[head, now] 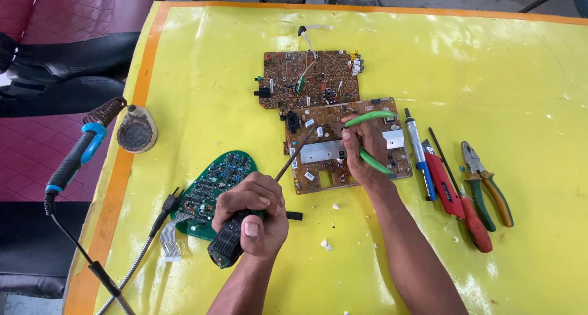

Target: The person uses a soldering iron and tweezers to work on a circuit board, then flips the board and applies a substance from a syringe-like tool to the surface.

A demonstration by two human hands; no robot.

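My left hand (254, 214) grips the black handle of a soldering iron (228, 244). Its thin metal tip (297, 152) reaches up to the brown circuit board (318, 168) with the silver plate. My right hand (361, 152) rests on that same board and holds green-handled cutters (370, 116). A second brown circuit board (309, 79) lies just behind it. A green rounded circuit board (214, 183) with a white ribbon cable lies under my left hand.
On the yellow table cover (478, 64), right of the boards, lie a blue desoldering pump (419, 152), a red tool (456, 201) and green-handled pliers (487, 186). At the left edge stand a soldering iron holder (82, 152) and a round dish (136, 131).
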